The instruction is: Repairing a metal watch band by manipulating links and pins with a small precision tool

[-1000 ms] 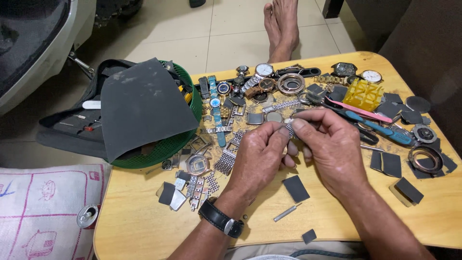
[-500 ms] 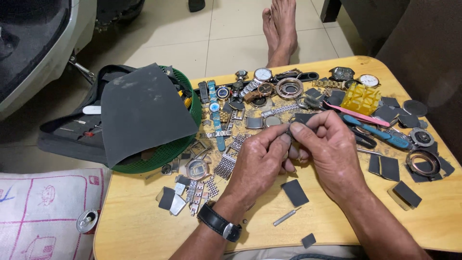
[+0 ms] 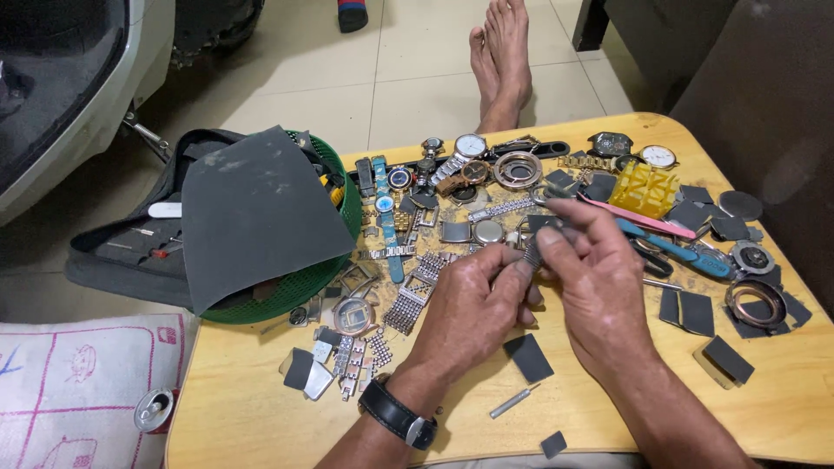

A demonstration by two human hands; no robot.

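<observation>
Above the cluttered table [image 3: 261, 408], left hand [image 3: 473, 308] and right hand [image 3: 595, 278] pinch a metal watch-band piece [image 3: 532, 252], fingers narrow; many loose watches [image 3: 470, 146] remain untouched.

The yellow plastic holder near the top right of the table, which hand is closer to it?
Right. The right hand lies just below and left of the yellow holder; the left hand sits farther left, beyond the right hand.
</observation>
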